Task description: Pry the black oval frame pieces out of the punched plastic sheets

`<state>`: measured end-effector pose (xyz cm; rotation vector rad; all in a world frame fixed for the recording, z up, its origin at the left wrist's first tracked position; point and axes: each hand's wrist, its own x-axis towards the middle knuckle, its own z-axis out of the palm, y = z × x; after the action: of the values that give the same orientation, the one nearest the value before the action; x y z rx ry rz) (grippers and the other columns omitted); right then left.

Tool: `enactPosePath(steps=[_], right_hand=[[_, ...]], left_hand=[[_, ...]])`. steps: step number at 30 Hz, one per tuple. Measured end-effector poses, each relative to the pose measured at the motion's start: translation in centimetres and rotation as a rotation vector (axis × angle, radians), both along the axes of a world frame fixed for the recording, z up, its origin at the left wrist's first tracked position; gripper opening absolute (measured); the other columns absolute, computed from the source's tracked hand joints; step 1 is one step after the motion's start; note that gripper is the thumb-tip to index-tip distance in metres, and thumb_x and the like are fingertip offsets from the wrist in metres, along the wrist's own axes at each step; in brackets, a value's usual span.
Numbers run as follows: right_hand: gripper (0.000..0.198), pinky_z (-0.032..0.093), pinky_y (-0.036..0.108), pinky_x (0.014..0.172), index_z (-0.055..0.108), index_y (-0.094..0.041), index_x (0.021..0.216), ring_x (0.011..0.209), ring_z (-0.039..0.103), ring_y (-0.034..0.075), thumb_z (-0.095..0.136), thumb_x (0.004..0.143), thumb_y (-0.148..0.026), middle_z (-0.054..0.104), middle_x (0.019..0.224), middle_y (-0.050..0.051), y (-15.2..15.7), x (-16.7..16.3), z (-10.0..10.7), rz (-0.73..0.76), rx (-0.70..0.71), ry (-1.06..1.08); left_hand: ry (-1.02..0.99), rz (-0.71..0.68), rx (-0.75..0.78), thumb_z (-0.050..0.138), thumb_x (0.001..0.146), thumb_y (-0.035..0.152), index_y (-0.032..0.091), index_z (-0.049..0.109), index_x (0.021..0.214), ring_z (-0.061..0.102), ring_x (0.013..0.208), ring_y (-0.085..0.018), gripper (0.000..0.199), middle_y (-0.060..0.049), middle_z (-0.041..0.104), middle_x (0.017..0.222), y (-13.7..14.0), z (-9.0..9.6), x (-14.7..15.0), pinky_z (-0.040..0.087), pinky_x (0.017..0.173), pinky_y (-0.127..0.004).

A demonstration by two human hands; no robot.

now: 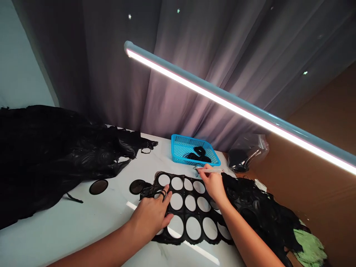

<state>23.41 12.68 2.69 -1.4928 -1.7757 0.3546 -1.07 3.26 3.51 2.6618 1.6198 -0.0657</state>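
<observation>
A black rubbery sheet (184, 210) with rows of large round holes lies on the white table. My left hand (151, 213) presses on its left side, index finger and thumb apart, with thin black loops around a finger. Above the sheet's far right edge, my right hand (213, 183) is closed around a slim whitish pen-like tool (215, 170). Its tip is near the blue basket and too small to make out. Dark round discs (98, 187) lie to the left of the sheet, one of them close to my left hand.
Behind the sheet stands a blue mesh basket (178, 160) holding black rings. A large black pile (69, 155) covers the left side; more black sheets (258, 207) lie at right, beside green cloth (310, 246). A clear bag (247, 152) sits behind. A tube lamp (236, 100) crosses overhead.
</observation>
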Motion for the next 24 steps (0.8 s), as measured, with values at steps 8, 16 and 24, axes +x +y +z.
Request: enactPosePath(steps=[8, 16, 24], right_hand=[[0.015, 0.041, 0.024, 0.065, 0.058, -0.021, 0.074, 0.072, 0.059, 0.016, 0.055, 0.089, -0.021, 0.07, 0.084, 0.0, -2.3, -9.7, -0.8, 0.443, -0.196, 0.15], [0.01, 0.041, 0.024, 0.066, 0.061, -0.021, 0.081, 0.076, 0.06, 0.015, 0.057, 0.089, -0.019, 0.07, 0.086, -0.001, -2.8, -10.0, -2.0, 0.476, -0.233, 0.163], [0.01, 0.043, 0.027, 0.073, 0.061, -0.021, 0.083, 0.082, 0.06, 0.018, 0.056, 0.092, -0.02, 0.068, 0.087, 0.001, -3.1, -10.1, -2.0, 0.473, -0.155, 0.06]], left_hand=[[0.089, 0.063, 0.081, 0.061, 0.091, 0.037, 0.014, 0.05, 0.142, 0.073, 0.077, -0.032, 0.057, -0.023, 0.047, 0.143, -1.0, -0.4, -3.0, 0.057, 0.058, -0.039], [0.038, 0.06, 0.031, 0.062, 0.09, 0.039, 0.016, 0.042, 0.147, 0.071, 0.089, -0.03, 0.065, -0.016, 0.038, 0.151, -1.2, -0.1, -4.0, 0.059, 0.066, -0.038], [0.019, 0.048, -0.018, 0.064, 0.089, 0.039, 0.015, 0.043, 0.146, 0.071, 0.09, -0.031, 0.065, -0.015, 0.035, 0.152, -1.1, 0.6, -4.1, 0.059, 0.066, -0.04]])
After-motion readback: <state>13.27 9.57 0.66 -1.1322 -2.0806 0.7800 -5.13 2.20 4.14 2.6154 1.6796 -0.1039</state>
